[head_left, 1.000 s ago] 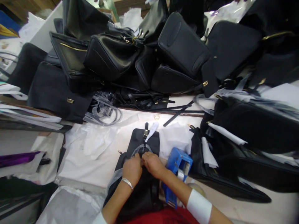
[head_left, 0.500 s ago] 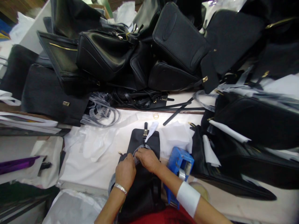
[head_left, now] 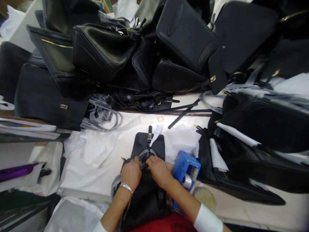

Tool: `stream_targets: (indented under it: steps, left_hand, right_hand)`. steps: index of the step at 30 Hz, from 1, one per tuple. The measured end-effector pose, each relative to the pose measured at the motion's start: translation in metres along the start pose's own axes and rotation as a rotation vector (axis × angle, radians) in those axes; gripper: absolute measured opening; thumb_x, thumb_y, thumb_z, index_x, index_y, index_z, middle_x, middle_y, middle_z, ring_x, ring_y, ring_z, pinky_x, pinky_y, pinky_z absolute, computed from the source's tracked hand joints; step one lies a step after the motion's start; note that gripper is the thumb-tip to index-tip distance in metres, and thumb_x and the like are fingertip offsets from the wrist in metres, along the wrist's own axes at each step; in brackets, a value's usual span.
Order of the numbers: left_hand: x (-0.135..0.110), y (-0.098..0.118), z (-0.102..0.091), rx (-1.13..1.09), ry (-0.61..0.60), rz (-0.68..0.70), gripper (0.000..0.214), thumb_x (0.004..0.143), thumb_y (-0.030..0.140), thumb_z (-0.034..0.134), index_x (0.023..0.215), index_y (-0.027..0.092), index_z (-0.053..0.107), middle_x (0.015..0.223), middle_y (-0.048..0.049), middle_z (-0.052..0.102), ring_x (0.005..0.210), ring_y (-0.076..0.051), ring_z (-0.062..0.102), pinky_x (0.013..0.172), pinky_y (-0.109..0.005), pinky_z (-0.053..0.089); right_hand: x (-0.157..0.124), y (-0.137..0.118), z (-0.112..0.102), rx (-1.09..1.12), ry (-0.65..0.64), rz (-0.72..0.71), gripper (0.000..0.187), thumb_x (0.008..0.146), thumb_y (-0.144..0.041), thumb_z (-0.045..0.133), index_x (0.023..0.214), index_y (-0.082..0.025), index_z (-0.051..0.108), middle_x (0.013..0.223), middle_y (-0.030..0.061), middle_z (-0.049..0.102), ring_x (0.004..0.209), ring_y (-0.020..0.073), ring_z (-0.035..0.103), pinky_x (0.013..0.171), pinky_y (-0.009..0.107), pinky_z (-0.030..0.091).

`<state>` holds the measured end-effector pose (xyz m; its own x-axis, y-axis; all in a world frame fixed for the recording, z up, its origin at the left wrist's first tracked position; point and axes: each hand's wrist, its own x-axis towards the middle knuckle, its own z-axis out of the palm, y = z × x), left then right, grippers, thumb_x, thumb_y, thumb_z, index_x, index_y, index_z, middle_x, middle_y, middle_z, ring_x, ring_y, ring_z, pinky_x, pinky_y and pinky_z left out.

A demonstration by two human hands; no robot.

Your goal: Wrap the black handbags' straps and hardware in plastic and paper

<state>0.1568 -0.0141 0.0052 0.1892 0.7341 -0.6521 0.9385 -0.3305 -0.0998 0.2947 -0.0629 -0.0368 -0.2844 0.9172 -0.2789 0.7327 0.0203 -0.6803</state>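
A black leather backpack (head_left: 145, 196) lies in front of me, its flap (head_left: 139, 143) folded back away from me with a buckled strap (head_left: 150, 135) on it. At the bag's top, my left hand (head_left: 131, 172) has its fingers closed near the plastic-wrapped handle (head_left: 145, 151). Opposite it, my right hand (head_left: 159, 170) pinches at the same spot from the right side. The fingertips of both hands hide exactly what they grip. A small piece of white paper (head_left: 156, 133) is by the buckle.
A blue tape dispenser (head_left: 184, 164) stands to the right of the backpack, beside a round tape roll (head_left: 204, 198). Black bags (head_left: 103, 54) are piled along the back, more bags (head_left: 260, 129) lie at right. White tissue (head_left: 181, 141), straps (head_left: 183, 114) and yellow rings (head_left: 160, 119) lie beyond.
My hands have moved slightly apart at the bag's top, the right one shifting to the right. More of the dark gap between them shows. The view has tilted a little.
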Motion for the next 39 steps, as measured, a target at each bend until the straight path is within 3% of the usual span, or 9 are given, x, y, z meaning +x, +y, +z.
stream_targets:
  steps: [6,9,13,18,22,29,39]
  left_hand:
    - [0.004,0.018,-0.006,0.022,-0.004,0.058,0.025,0.088,0.007,0.036,0.101,0.011,0.057,0.088,-0.0149,0.068,0.084,-0.027,0.067,0.076,-0.037,0.047]
    - [0.009,0.023,-0.005,0.019,-0.007,0.081,0.025,0.09,0.009,0.035,0.099,0.012,0.058,0.088,-0.0152,0.068,0.085,-0.027,0.067,0.078,-0.039,0.047]
    - [0.016,0.018,-0.004,-0.002,-0.026,0.081,0.025,0.088,0.01,0.037,0.102,0.013,0.058,0.09,-0.0142,0.067,0.084,-0.027,0.067,0.075,-0.038,0.048]
    - [0.018,0.008,-0.003,-0.048,-0.061,0.073,0.024,0.089,0.013,0.04,0.105,0.016,0.058,0.099,-0.0113,0.066,0.088,-0.023,0.066,0.073,-0.03,0.047]
    - [0.009,-0.002,0.001,-0.105,-0.093,0.086,0.019,0.092,0.016,0.041,0.099,0.017,0.058,0.096,-0.0073,0.068,0.087,-0.018,0.066,0.072,-0.025,0.045]
    - [-0.005,-0.009,0.008,-0.166,-0.049,0.05,0.02,0.095,0.014,0.034,0.096,0.017,0.054,0.093,-0.007,0.067,0.086,-0.018,0.066,0.07,-0.026,0.042]
    - [-0.007,-0.002,0.008,-0.05,0.049,0.062,0.021,0.091,0.01,0.034,0.089,0.017,0.053,0.09,-0.0073,0.061,0.073,-0.02,0.063,0.06,-0.03,0.039]
  right_hand:
    - [0.004,0.004,0.009,-0.033,-0.016,-0.051,0.016,0.084,-0.005,0.047,0.086,-0.016,0.059,0.09,0.0084,0.062,0.089,0.0232,0.054,0.081,0.035,0.044]
    - [0.004,0.006,0.008,0.028,0.01,-0.009,0.017,0.084,-0.005,0.046,0.091,-0.016,0.057,0.091,0.0079,0.063,0.088,0.022,0.055,0.081,0.032,0.044]
    - [0.003,0.007,0.007,0.148,0.028,0.055,0.025,0.084,-0.008,0.049,0.107,-0.018,0.051,0.094,0.0063,0.064,0.091,0.0207,0.058,0.079,0.03,0.045]
    - [0.004,0.016,0.009,0.285,0.033,0.064,0.03,0.082,-0.007,0.051,0.11,-0.019,0.051,0.093,0.0045,0.066,0.09,0.0191,0.061,0.08,0.028,0.046]
    - [0.01,0.021,0.009,0.444,0.051,0.08,0.036,0.085,-0.003,0.041,0.114,-0.02,0.054,0.095,0.0028,0.066,0.084,0.0139,0.063,0.077,0.023,0.047]
    - [0.026,0.007,0.01,0.237,-0.054,-0.009,0.034,0.089,-0.011,0.042,0.109,-0.027,0.065,0.098,0.0039,0.063,0.091,0.0163,0.06,0.078,0.026,0.045]
    - [0.025,0.01,0.012,0.265,-0.091,-0.029,0.038,0.084,-0.011,0.045,0.109,-0.031,0.066,0.104,0.0019,0.061,0.094,0.015,0.058,0.077,0.025,0.044]
